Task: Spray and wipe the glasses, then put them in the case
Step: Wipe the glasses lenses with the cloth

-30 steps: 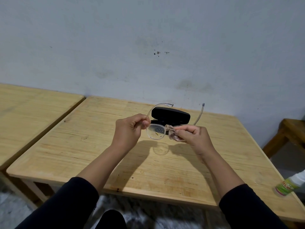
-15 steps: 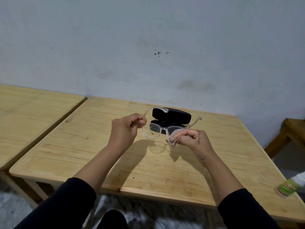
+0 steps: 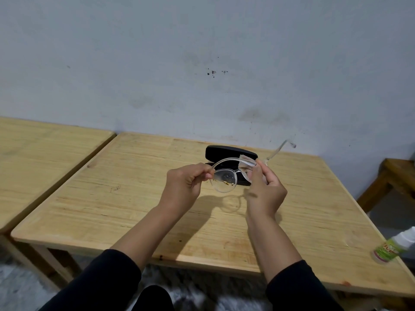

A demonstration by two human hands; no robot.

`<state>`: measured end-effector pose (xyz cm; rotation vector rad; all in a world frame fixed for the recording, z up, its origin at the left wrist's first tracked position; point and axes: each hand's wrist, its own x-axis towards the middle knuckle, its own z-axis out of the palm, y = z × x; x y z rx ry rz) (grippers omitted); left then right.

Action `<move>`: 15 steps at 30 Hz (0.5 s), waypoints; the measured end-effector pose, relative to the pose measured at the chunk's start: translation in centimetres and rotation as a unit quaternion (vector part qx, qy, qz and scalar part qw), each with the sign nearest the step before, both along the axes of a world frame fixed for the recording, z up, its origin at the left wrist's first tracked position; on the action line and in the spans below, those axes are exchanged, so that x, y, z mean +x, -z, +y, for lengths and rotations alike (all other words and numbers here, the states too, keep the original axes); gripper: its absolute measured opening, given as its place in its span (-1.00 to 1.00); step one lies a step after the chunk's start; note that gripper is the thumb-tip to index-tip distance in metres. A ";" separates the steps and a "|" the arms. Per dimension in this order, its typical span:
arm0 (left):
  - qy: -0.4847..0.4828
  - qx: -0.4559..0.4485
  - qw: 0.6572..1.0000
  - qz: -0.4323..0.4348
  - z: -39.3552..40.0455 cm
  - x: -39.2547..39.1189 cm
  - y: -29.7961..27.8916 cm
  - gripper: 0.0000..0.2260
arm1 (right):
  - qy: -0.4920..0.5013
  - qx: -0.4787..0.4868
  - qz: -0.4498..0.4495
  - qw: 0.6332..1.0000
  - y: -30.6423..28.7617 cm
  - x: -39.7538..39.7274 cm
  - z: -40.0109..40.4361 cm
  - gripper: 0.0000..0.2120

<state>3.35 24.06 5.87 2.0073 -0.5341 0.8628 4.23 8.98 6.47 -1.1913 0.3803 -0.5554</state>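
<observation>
Left hand [image 3: 183, 190] fingers [image 3: 203, 176] curled shut, pinching the left end of the glasses [image 3: 224, 180] where the temple meets the frame. Right hand [image 3: 265, 191] fingers [image 3: 258, 173] closed on the other lens with a small pale cloth [image 3: 247, 161] pressed against it; cloth mostly hidden behind the hand, a corner sticks up above the frame

Glasses are clear-framed, held in the air at frame centre, above the tabletop [image 3: 134, 198], not touching it. Left lens fully visible, some dark and yellowish specks on it. One temple arcs from the left hand up and over to the right; the other temple points up toward the upper right, motion-blurred. Shadow of lens and hands falls on the wood right below

Case [image 3: 231, 152] is black, lid raised, sitting on the tabletop just behind the glasses, near the back edge by the wall [image 3: 202, 63]. Its lower half is partly covered by the lens and the right hand

Spray bottle [image 3: 393, 248] at the far right edge of the frame, lower right: white body, green label, tilted, near the tabletop's right edge; cannot tell whether it lies on the wood or beyond it

Both forearms bare, black sleeves [image 3: 101, 281] at the bottom of the frame. A second wooden table [image 3: 45, 153] at left, just beside the main one with a narrow gap. A piece of wooden furniture [image 3: 390, 176] at right, cut off by the frame edge
</observation>
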 end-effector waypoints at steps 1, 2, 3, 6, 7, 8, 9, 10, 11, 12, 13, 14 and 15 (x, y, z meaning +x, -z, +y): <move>0.000 -0.002 1.000 -0.003 0.0 0.0 0.0 -0.83 | -0.007 -0.019 0.002 1.000 -0.2 0.0 0.0 -0.86; 0.000 -0.005 1.000 -0.007 0.0 0.1 -0.1 -0.83 | -0.017 -0.045 0.003 0.999 -0.2 0.0 -0.1 -0.87; -0.004 -0.006 1.000 -0.008 0.0 0.2 -0.1 -0.84 | -0.037 -0.074 0.004 0.997 -0.1 0.1 -0.3 -0.86; -0.017 -0.014 1.000 -0.001 0.4 0.5 -0.1 -0.85 | -0.133 -0.169 -0.003 0.977 0.2 0.4 -1.4 -0.82; -0.022 -0.018 1.000 0.005 0.7 0.6 -0.1 -0.85 | -0.161 -0.199 -0.002 0.967 0.2 0.4 -1.9 -0.83; -0.026 -0.019 0.999 0.013 0.9 0.7 0.1 -0.85 | -0.188 -0.223 0.000 0.956 0.0 0.4 -2.5 -0.84; -0.032 -0.019 0.999 0.019 1.1 0.8 0.2 -0.85 | -0.219 -0.241 0.005 0.945 -0.3 0.3 -2.9 -0.85; -0.038 -0.017 0.999 0.024 1.3 0.9 0.3 -0.84 | -0.254 -0.257 0.007 0.932 -0.4 0.3 -3.5 -0.86; -0.043 -0.016 0.999 0.028 1.5 0.9 0.4 -0.84 | -0.288 -0.278 0.010 0.917 -0.5 0.3 -4.0 -0.85; -0.048 -0.015 0.998 0.033 1.6 1.0 0.4 -0.83 | -0.317 -0.301 0.011 0.899 -0.5 0.2 -4.4 -0.83; -0.054 -0.015 0.998 0.039 1.7 1.0 0.4 -0.82 | -0.340 -0.323 0.013 0.883 -0.4 0.2 -4.8 -0.82; -0.059 -0.016 0.997 0.043 1.8 1.1 0.4 -0.81 | -0.357 -0.332 0.017 0.873 -0.4 0.2 -5.1 -0.82; -0.062 -0.016 0.997 0.046 1.8 1.2 0.4 -0.80 | -0.368 -0.330 0.020 0.869 -0.3 0.3 -5.3 -0.83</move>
